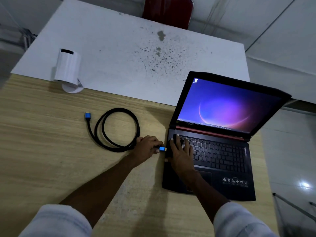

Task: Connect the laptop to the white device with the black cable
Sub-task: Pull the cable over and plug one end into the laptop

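Note:
An open black laptop (220,151) with a lit purple screen sits on the right of the wooden table. My left hand (147,147) pinches the blue plug (162,148) of the black cable (118,130) right at the laptop's left edge. My right hand (181,151) lies flat on the left side of the keyboard, fingers spread. The cable coils in a loop to the left, and its other blue plug (87,115) lies free on the table. The white device (67,69), a cylinder on a round foot, stands at the far left.
A white board (128,48) with dark specks covers the far half of the table. A red chair (168,11) stands behind it. The wooden table (42,151) ends close to the laptop's right side, with tiled floor beyond.

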Demonstrator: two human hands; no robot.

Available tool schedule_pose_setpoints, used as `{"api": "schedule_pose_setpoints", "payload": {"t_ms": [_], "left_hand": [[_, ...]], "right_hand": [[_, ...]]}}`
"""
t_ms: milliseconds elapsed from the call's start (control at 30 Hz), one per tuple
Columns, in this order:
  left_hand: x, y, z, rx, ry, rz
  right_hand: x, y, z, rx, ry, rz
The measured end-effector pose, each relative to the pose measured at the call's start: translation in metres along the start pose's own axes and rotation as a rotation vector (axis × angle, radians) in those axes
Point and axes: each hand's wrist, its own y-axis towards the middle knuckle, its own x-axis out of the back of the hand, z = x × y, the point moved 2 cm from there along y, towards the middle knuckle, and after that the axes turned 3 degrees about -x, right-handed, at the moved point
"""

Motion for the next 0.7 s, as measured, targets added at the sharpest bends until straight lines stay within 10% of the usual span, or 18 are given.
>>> {"api": "schedule_pose_setpoints", "payload": {"t_ms": [700], "left_hand": [[-0.0042, -0.0013, 0.0008, -0.077, 0.173, -0.05]], "right_hand": [[0.0015, 0.0008, -0.0005, 0.034, -0.02, 0.001]]}}
